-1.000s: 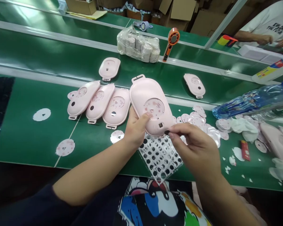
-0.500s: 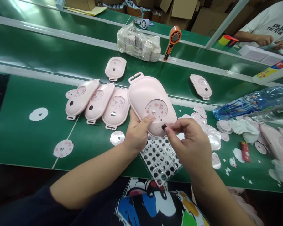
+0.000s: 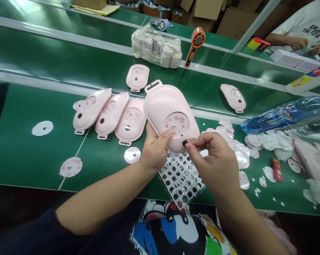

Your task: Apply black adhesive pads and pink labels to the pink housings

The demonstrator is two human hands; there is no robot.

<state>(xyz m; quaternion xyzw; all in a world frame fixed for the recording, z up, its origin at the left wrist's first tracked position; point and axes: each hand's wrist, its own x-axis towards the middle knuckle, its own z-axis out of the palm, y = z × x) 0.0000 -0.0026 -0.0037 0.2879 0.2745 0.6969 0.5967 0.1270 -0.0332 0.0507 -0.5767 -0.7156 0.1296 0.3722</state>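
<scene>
Orange tape gun (image 3: 195,47) beside a plastic-wrapped bundle of rolls (image 3: 156,46) on green conveyor belt (image 3: 69,49); water bottle (image 3: 284,118) at right, cardboard boxes (image 3: 202,10) beyond.

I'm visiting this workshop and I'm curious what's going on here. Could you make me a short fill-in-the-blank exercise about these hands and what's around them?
1. The left hand holds a ____ plastic case.
2. The right hand pinches a small ____ dot.
3. A sheet of dots lies on a ____ belt.
4. Left of the held case lie ____ similar cases.

Missing words: pink; black; green; three.
</scene>
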